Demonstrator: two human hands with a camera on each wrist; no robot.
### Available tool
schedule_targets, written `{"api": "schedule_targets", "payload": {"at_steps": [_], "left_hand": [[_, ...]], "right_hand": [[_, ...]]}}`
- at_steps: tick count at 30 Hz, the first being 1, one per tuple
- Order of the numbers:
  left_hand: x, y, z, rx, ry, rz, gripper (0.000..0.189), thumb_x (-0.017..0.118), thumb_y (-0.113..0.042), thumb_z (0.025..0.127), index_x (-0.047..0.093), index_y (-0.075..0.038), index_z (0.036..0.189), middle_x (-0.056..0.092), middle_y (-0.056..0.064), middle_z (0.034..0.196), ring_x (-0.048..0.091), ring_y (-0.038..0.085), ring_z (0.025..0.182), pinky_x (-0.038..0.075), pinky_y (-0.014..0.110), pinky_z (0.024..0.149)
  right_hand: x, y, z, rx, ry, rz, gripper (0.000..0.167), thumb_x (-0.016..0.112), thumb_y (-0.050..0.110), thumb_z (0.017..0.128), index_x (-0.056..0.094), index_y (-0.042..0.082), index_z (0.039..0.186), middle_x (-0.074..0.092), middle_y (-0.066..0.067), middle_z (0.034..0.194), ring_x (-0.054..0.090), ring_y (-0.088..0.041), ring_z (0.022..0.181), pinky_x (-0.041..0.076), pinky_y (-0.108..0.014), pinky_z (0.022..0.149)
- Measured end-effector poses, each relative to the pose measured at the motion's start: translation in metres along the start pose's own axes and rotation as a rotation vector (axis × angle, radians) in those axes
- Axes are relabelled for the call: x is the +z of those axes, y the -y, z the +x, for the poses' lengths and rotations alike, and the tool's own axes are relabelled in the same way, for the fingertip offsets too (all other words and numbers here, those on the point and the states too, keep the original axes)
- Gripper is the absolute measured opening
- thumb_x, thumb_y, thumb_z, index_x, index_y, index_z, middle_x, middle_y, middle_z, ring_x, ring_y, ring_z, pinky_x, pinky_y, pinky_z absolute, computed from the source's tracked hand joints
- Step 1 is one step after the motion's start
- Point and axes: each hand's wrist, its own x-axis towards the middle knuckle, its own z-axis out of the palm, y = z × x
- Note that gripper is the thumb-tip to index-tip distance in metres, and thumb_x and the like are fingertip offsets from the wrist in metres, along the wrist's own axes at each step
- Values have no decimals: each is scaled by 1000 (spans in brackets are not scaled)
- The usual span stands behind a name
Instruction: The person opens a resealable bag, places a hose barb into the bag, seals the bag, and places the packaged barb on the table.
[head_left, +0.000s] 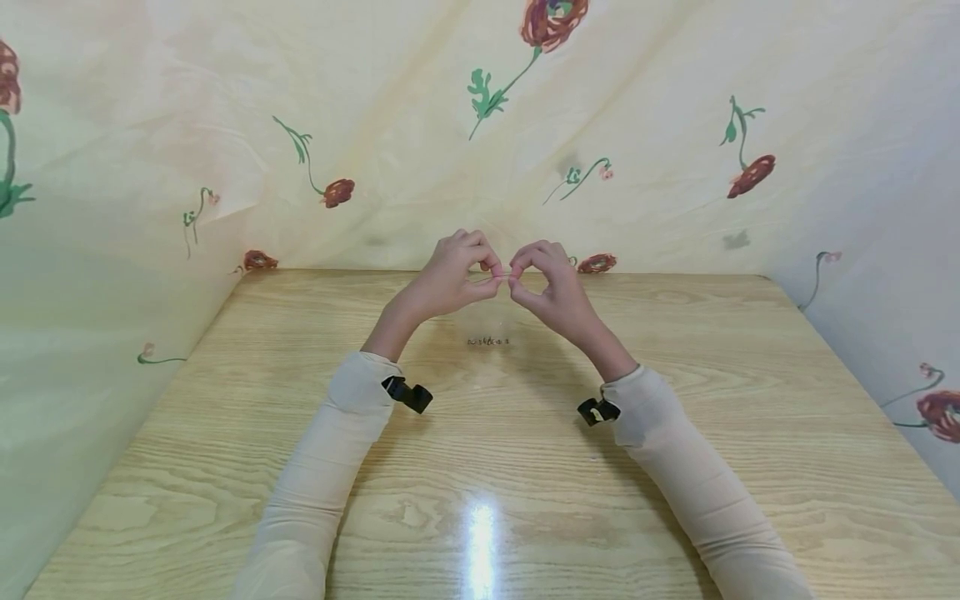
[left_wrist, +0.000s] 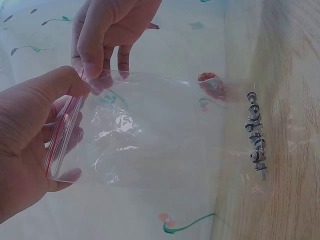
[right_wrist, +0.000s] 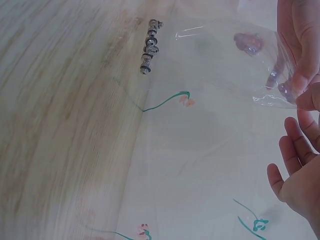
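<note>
A clear zip-lock bag (left_wrist: 150,140) with a red line along its zip hangs between both hands, over the back of the table. My left hand (head_left: 453,271) grips the zip edge, its thumb and fingers on either side of the strip in the left wrist view. Close beside it, my right hand (head_left: 551,283) pinches the other end of that edge between thumb and fingertips. Small silver metal parts with dark rings (left_wrist: 256,135), looking like screws with washers, lie in a row along the bag's bottom. The bag itself is almost invisible in the head view.
A wood-grain table (head_left: 480,450) spreads beneath the arms, with a bright light reflection near the front. Pale flowered cloth (head_left: 405,125) rises behind the table and along both sides. A black wrist camera (head_left: 408,393) sits on the left cuff, another (head_left: 597,411) on the right.
</note>
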Motion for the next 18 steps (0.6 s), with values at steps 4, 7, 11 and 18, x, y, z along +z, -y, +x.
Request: {"api": "schedule_targets", "payload": {"at_steps": [4,7,11,18], "left_hand": [[0,1,0,-2,2,-4,6,69,-13,93,71,-8,94,58,6,98,49,24,97,34,44,94],[1,1,-1,5,0,-3,6,68,-13,92,71,-8,94,59,6,98,49,24,96,34,44,94],[3,1,-1,11,7,-5,6,68,-13,92,71,-8,94,59,6,98,50,25,97,34,43,94],[6,1,-1,7,24,-7,7,68,-13,93,71,-8,96,60,9,100,52,31,100,34,44,94]], "right_hand": [[0,1,0,10,4,-3,10,68,-6,84,63,3,86,65,-17,106,49,-33,101,33,-37,90],[-1,1,-1,10,6,0,11,68,-6,84,63,4,86,65,-18,105,49,-33,100,32,-37,90],[-1,1,-2,1,8,8,11,68,-5,83,65,5,87,65,-18,104,49,-33,99,31,-36,89],[0,0,-3,15,27,0,7,70,-2,84,67,4,87,65,-17,107,49,-33,101,33,-38,89]]}}
